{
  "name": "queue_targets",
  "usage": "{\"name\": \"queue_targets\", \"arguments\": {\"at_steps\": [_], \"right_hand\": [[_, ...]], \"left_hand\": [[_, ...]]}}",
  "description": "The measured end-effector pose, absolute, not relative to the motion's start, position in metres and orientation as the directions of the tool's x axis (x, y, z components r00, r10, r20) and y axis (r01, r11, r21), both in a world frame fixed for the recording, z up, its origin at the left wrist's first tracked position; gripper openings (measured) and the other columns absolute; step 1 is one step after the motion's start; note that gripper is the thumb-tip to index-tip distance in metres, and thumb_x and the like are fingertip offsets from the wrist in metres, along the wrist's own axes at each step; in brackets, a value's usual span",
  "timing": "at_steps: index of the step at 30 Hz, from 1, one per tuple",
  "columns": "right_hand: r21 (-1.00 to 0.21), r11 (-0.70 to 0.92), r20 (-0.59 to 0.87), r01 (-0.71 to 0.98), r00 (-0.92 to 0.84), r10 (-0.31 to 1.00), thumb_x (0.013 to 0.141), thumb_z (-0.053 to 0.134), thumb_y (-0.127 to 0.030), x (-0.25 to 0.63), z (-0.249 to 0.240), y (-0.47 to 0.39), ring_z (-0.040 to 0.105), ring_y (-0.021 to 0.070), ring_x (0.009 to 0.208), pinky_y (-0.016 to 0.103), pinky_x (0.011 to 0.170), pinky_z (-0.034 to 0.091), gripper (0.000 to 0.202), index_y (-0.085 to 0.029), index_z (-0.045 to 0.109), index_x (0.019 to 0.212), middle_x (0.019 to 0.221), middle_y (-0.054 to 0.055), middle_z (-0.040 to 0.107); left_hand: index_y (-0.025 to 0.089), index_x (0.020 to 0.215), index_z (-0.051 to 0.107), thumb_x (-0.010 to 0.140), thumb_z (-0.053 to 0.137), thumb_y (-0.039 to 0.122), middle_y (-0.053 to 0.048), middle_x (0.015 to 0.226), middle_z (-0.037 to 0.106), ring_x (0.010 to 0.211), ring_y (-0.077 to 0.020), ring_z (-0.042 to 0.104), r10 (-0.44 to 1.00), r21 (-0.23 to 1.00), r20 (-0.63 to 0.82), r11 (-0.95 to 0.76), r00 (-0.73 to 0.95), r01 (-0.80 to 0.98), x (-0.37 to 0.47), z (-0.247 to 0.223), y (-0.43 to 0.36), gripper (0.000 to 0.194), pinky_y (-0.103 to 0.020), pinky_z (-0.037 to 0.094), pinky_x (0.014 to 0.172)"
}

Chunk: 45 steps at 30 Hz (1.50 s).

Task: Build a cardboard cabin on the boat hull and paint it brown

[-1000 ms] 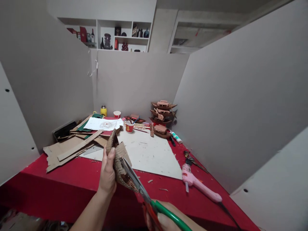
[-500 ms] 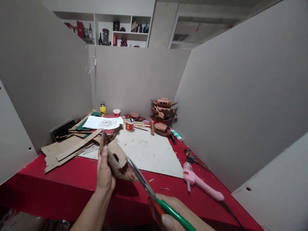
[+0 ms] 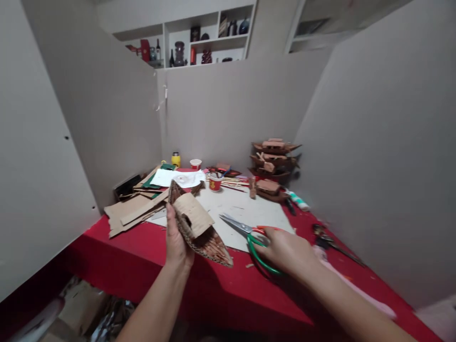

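Note:
A cardboard model boat (image 3: 213,246) with pointed ends and a curved tan cover (image 3: 195,213) over its middle is tilted in my left hand (image 3: 177,242). My fingers wrap its near side, and the far fingers are hidden under the hull. In my right hand (image 3: 288,249) is a pair of scissors (image 3: 245,228) with green and orange handles. Their blades point left, a little apart from each other, over the white board (image 3: 263,213). A gap separates the blade tips from the boat.
Cardboard strips and sheets (image 3: 135,213) lie at left, beside white paper (image 3: 171,177). Stacked model boats (image 3: 274,159), a red paper cup (image 3: 215,182) and thin sticks (image 3: 235,182) stand at the back. A pink glue gun (image 3: 356,287) lies right, partly behind my forearm. Panels enclose the table.
The scissors have moved away from the boat's cover to the right and swung to lie over the board. The boat stays in my left hand. The whole view has shifted.

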State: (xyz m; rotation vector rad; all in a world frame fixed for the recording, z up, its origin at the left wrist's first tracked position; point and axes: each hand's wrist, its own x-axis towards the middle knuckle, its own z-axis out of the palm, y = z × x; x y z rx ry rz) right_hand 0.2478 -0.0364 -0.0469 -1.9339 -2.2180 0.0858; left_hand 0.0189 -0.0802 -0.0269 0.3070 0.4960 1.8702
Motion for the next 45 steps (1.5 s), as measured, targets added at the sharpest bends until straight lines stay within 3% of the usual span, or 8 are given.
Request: {"name": "queue_targets", "arguments": {"at_steps": [6, 12, 16, 23, 31, 34, 38, 45], "right_hand": [[-0.227, 0.19, 0.319, 0.955, -0.111, 0.941, 0.087, 0.057, -0.036, 0.248, -0.045, -0.051, 0.06, 0.0328, 0.115, 0.043, 0.096, 0.046, 0.033, -0.015, 0.066, 0.112, 0.12, 0.017, 0.067], [-0.508, 0.695, 0.733, 0.509, -0.169, 0.659, 0.087, 0.06, -0.025, 0.231, -0.038, -0.103, 0.054, 0.0266, 0.123, 0.048, 0.105, 0.043, 0.025, -0.024, 0.064, 0.112, 0.125, 0.011, 0.064], [-0.575, 0.706, 0.713, 0.413, -0.171, 0.681, 0.085, 0.059, -0.02, 0.229, -0.035, -0.116, 0.049, 0.0284, 0.129, 0.052, 0.108, 0.039, 0.03, -0.025, 0.064, 0.114, 0.128, 0.01, 0.062], [-0.302, 0.729, 0.819, 0.614, -0.224, 0.528, 0.077, 0.076, -0.028, 0.211, -0.042, -0.111, 0.044, 0.0352, 0.129, 0.06, 0.104, 0.035, 0.037, -0.024, 0.063, 0.112, 0.126, 0.012, 0.061], [-0.425, 0.728, 0.825, 0.538, -0.1, 0.556, 0.083, 0.07, -0.017, 0.217, -0.051, -0.1, 0.048, 0.031, 0.119, 0.058, 0.098, 0.04, 0.011, -0.027, 0.071, 0.088, 0.111, 0.007, 0.065], [-0.423, 0.705, 0.811, 0.57, -0.108, 0.574, 0.083, 0.07, -0.018, 0.232, -0.052, -0.093, 0.044, 0.0335, 0.126, 0.061, 0.1, 0.037, 0.009, -0.026, 0.072, 0.085, 0.116, 0.008, 0.064], [-0.373, 0.674, 0.776, 0.638, -0.184, 0.604, 0.08, 0.073, -0.017, 0.246, -0.056, -0.084, 0.041, 0.037, 0.13, 0.064, 0.102, 0.034, 0.008, -0.024, 0.075, 0.083, 0.124, 0.011, 0.063], [-0.314, 0.682, 0.718, 0.661, -0.305, 0.626, 0.078, 0.075, -0.017, 0.242, -0.073, -0.08, 0.041, 0.0391, 0.131, 0.068, 0.1, 0.034, 0.011, -0.025, 0.076, 0.084, 0.129, 0.011, 0.062]], "left_hand": [[0.027, 0.123, 0.064, 0.081, 0.072, 0.049, -0.002, 0.117, 0.073, 0.121, -0.0216, 0.061, 0.898, 0.537, 0.065, -0.399, -0.435, -0.743, 0.031, -0.039, -0.077, 0.048, -0.029, 0.049, 0.101], [0.029, 0.12, 0.066, 0.076, 0.076, 0.051, -0.001, 0.118, 0.073, 0.121, -0.0212, 0.061, 0.886, 0.557, 0.138, -0.439, -0.443, -0.705, 0.05, -0.041, -0.074, 0.05, -0.025, 0.05, 0.098], [0.029, 0.121, 0.064, 0.079, 0.075, 0.047, -0.001, 0.119, 0.072, 0.12, -0.0197, 0.061, 0.864, 0.589, 0.188, -0.479, -0.467, -0.651, 0.051, -0.042, -0.075, 0.047, -0.023, 0.051, 0.095], [0.03, 0.131, 0.054, 0.077, 0.078, 0.044, -0.005, 0.131, 0.064, 0.115, -0.0226, 0.063, 0.871, 0.662, 0.262, -0.476, -0.417, -0.579, 0.065, -0.051, -0.085, 0.06, -0.028, 0.053, 0.09], [0.029, 0.134, 0.047, 0.083, 0.072, 0.04, -0.008, 0.135, 0.058, 0.121, -0.0243, 0.059, 0.939, 0.824, 0.284, -0.343, -0.195, -0.451, 0.054, -0.067, -0.091, 0.058, -0.034, 0.052, 0.097], [0.031, 0.136, 0.043, 0.085, 0.068, 0.042, -0.01, 0.139, 0.053, 0.104, -0.0215, 0.067, 0.943, 0.896, 0.262, -0.316, -0.203, -0.312, 0.028, -0.07, -0.092, 0.058, -0.032, 0.06, 0.08], [0.024, 0.107, 0.054, 0.079, 0.074, 0.034, -0.009, 0.13, 0.06, 0.07, -0.0104, 0.068, 0.82, 0.879, 0.46, -0.474, -0.34, 0.045, 0.002, -0.066, -0.095, 0.036, -0.026, 0.059, 0.069], [0.028, 0.12, 0.043, 0.082, 0.069, 0.03, -0.005, 0.115, 0.068, 0.048, -0.0069, 0.057, 0.931, 0.896, 0.364, -0.361, 0.038, 0.261, 0.007, -0.071, -0.094, 0.046, -0.023, 0.051, 0.049]]}}
